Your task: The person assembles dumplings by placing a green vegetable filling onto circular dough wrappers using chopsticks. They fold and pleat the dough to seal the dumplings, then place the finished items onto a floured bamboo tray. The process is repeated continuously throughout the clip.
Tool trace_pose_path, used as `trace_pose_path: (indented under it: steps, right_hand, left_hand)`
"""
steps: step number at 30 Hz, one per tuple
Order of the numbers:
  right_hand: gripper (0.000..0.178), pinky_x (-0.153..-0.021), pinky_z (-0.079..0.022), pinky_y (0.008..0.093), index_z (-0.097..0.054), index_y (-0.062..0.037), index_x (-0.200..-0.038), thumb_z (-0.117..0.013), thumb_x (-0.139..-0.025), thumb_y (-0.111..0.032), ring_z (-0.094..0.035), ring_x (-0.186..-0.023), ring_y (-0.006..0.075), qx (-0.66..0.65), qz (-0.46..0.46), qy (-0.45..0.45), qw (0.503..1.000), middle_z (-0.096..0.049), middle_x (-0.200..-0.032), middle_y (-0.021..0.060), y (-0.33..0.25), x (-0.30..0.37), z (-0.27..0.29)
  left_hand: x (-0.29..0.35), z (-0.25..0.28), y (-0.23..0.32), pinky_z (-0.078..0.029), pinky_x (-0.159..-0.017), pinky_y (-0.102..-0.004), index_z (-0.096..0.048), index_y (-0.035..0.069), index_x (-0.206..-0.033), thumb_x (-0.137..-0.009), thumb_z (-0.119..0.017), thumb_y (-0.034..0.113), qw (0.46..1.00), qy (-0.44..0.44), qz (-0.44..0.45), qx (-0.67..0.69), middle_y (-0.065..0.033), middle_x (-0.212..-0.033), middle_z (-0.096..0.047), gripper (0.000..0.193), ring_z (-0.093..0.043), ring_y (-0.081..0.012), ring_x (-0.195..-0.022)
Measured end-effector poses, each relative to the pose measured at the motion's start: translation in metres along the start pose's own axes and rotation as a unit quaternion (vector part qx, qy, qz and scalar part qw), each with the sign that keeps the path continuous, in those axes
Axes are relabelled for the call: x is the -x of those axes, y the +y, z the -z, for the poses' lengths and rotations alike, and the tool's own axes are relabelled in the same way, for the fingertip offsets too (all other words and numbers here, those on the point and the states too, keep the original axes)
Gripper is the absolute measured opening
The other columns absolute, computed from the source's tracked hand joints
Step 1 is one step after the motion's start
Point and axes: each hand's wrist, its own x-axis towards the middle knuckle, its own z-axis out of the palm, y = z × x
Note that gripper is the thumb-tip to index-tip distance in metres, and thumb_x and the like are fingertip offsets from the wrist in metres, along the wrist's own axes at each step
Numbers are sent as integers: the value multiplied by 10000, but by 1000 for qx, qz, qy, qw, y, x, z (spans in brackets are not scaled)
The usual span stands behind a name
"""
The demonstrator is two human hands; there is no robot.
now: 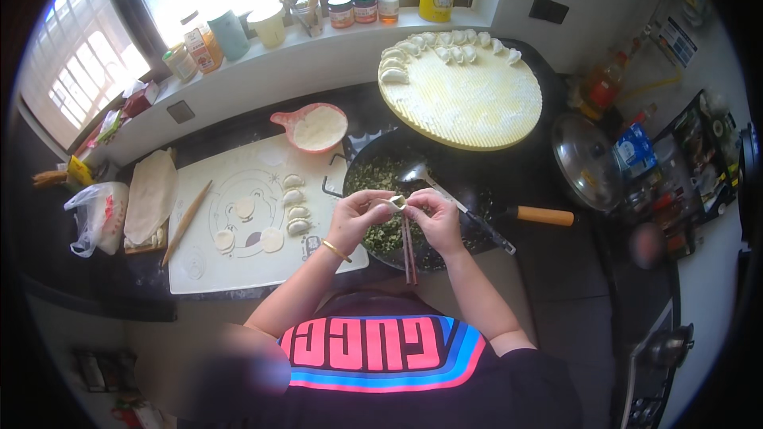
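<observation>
Above the near side of a dark wok (474, 183) my left hand (359, 218) and my right hand (434, 218) pinch a small dumpling (397, 202) between them. Its wrapper is part folded, and some green filling shows at the opening. Chopped green filling (380, 174) covers the left part of the wok. A metal spoon (415, 172) with a dark handle rests in it, and a pair of chopsticks (408, 253) lies over the near rim, just below my hands. On a white mat (188, 248) to the left are round wrappers (272, 239) and a short column of folded dumplings (294, 197).
A rolling pin (187, 222) lies on the mat's left side, beside a cloth-covered stack (151, 195). Behind stands a pink bowl of flour (319, 128). A round yellow tray (461, 111) holds several dumplings along its far edge. At right are a glass lid (584, 160) and the wok's wooden handle (544, 216).
</observation>
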Motion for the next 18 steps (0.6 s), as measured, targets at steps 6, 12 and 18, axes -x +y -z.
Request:
trace_pose_path:
  steps: [6,12,18]
  right_hand:
    - [99,-683,-455,265,-638,1,-785,-684,-698,-5,-578,-762,170,32,59,-2,998,-599,-818,78,-10,1,-1]
    - [92,-658,-456,262,-631,2,-778,-677,-698,14,-579,-745,170,51,92,4,994,-598,-814,80,-10,0,-1]
    - [119,-663,-463,248,-644,13,-812,-676,-699,25,-578,-755,155,8,76,32,997,-601,-816,72,-11,4,-6]
  left_hand:
    - [1,3,0,-472,-800,-233,-585,1,-1074,-757,-650,-11,998,-18,-22,-49,-65,-1025,-618,324,-582,-108,-904]
    - [2,0,3,-474,-790,-233,-600,1,-1043,-759,-649,-13,996,-8,-50,-74,-58,-1001,-626,289,-581,-100,-896]
    - [1,1,3,-480,-800,-242,-599,-11,-1024,-750,-647,-38,994,0,-73,-85,-74,-1023,-615,279,-587,-123,-910]
